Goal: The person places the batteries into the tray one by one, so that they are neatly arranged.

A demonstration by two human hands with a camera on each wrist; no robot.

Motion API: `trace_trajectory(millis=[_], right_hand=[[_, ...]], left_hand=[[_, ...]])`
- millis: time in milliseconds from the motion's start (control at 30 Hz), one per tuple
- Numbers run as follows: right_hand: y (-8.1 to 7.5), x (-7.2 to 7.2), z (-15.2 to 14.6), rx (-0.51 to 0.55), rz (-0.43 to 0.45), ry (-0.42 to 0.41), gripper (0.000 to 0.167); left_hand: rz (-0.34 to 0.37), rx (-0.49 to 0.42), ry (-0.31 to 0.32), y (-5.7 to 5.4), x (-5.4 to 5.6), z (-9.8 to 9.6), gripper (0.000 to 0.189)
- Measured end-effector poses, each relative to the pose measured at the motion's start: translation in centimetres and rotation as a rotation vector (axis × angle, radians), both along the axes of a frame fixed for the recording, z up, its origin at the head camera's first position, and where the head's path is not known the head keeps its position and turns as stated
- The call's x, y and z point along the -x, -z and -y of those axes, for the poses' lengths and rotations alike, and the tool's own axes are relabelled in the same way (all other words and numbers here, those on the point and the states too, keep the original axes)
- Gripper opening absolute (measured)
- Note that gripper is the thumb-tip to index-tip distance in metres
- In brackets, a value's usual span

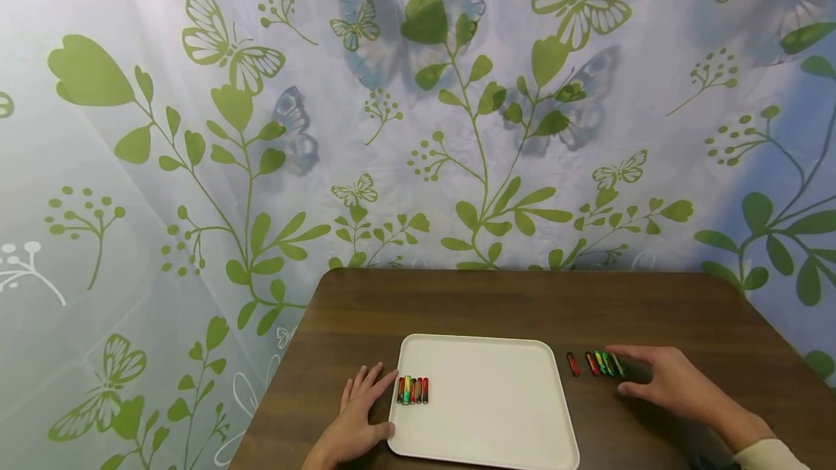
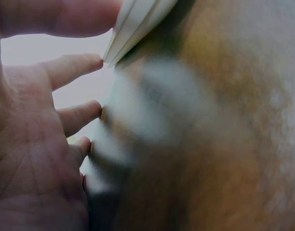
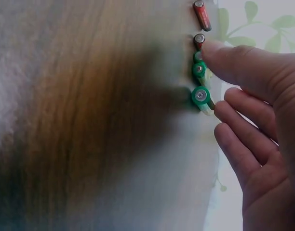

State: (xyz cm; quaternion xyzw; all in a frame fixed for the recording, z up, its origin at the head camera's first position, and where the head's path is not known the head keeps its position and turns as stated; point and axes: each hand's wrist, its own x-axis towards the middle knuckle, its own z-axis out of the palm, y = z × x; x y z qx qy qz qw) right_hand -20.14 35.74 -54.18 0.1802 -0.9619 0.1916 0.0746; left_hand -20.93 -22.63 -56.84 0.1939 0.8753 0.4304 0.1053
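A white tray (image 1: 486, 412) lies on the table, and several red-black and green batteries (image 1: 414, 391) sit side by side at its left edge. My left hand (image 1: 355, 415) rests at the tray's left rim, fingers spread, with the thumb and forefinger at the edge. To the right of the tray, my right hand (image 1: 673, 383) hovers at the end of a row of red-black and green batteries (image 1: 604, 363), thumb and forefinger apart. In the right wrist view, the thumb overlaps the row beside a green battery (image 3: 201, 95). One red-black battery (image 1: 572, 364) lies apart, nearer the tray.
The brown wooden table (image 1: 509, 303) carries everything and ends at a back edge. Behind it and along the left hangs a pale curtain (image 1: 385, 187) printed with green leaves and butterflies.
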Motion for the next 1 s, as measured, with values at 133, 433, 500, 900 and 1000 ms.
trace_trajectory(millis=[133,433,500,900,1000], right_hand=[[0.3,0.3,-0.2,-0.013,-0.056,0.012,0.068],[0.3,1.0,-0.6,-0.033,-0.019,0.015,0.067],[0.3,1.1,-0.7,-0.03,-0.002,0.008,0.067],[2.0,1.1,-0.6,-0.034,-0.062,-0.014,0.06],[2.1,1.2,-0.6,-0.033,-0.092,0.001,0.059]], left_hand=[[0.01,-0.01,0.008,0.0,0.1,0.1,0.093],[0.0,-0.013,0.019,0.2,0.0,0.4,0.094],[-0.003,-0.014,0.02,0.2,0.0,0.4,0.094],[0.012,-0.006,0.013,0.1,0.0,0.4,0.094],[0.009,-0.008,0.011,0.1,0.0,0.4,0.093]])
